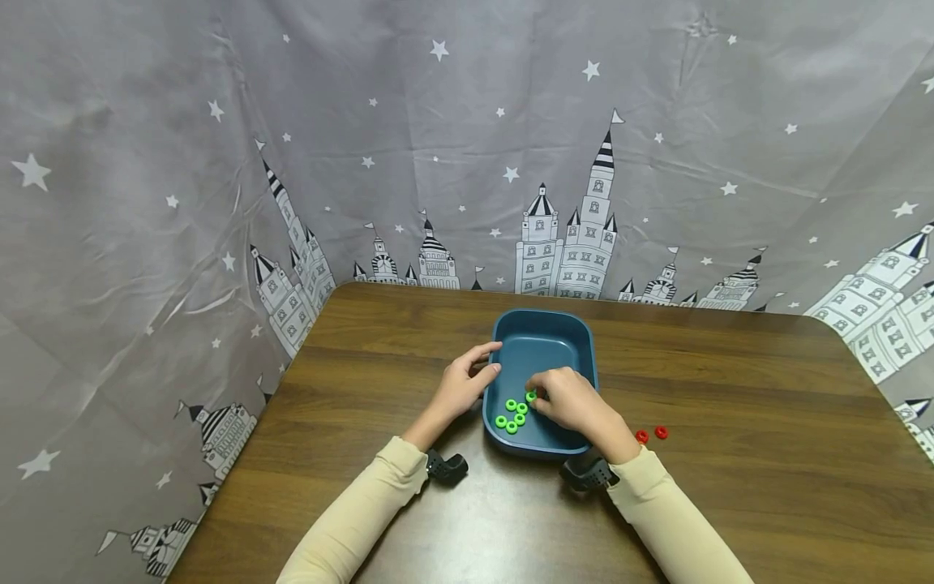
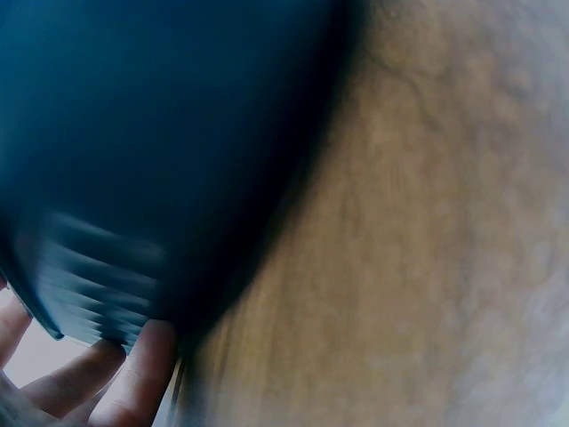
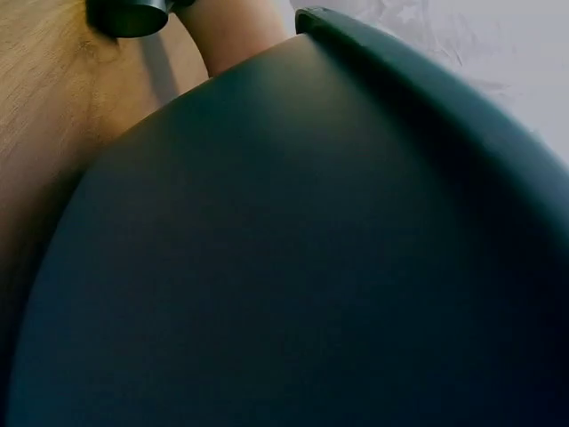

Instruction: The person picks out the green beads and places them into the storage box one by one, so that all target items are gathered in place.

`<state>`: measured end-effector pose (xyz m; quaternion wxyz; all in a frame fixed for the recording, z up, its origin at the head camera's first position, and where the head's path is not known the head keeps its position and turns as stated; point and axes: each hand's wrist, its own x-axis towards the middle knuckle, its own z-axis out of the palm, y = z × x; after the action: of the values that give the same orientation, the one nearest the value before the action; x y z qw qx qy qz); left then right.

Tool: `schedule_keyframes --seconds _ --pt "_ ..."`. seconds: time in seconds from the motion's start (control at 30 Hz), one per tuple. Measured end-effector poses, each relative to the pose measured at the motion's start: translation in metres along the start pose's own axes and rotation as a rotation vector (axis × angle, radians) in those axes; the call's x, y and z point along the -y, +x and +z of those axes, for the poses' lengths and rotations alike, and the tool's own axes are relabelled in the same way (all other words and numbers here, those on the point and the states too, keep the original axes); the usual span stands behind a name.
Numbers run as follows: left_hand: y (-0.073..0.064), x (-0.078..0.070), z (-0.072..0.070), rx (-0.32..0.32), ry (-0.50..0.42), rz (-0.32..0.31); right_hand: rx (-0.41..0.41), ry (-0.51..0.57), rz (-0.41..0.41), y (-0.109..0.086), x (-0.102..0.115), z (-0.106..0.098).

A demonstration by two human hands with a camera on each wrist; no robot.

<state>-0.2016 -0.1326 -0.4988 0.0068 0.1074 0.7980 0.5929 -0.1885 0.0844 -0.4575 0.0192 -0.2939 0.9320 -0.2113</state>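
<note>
A dark blue rectangular tub (image 1: 543,324) stands on the table, with several small green rings (image 1: 511,427) lying on its floor toward the near left. My right hand (image 1: 572,399) reaches down into the tub, fingers curled, pinching one green ring (image 1: 531,397) between thumb and fingertips. At the tub's left side, my left hand (image 1: 460,385) rests against the rim, thumb and forefinger spread. The left wrist view shows fingers (image 2: 147,374) lying against the outer wall (image 2: 133,133). In the right wrist view the tub's outer wall (image 3: 267,222) hides the right hand's fingers.
Two red rings (image 1: 661,432) lie on the wooden table (image 1: 744,389) to the right of the tub, close by the right forearm. A grey curtain (image 1: 467,122) printed with castles and stars hangs behind the table and along its left side.
</note>
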Motion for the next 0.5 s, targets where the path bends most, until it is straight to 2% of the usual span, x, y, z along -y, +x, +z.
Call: schedule_keyframes --seconds 0.5 --pt "0.0002 0.0021 0.0006 -0.010 0.009 0.019 0.048 -0.048 0.029 0.0013 0.0008 0.0035"
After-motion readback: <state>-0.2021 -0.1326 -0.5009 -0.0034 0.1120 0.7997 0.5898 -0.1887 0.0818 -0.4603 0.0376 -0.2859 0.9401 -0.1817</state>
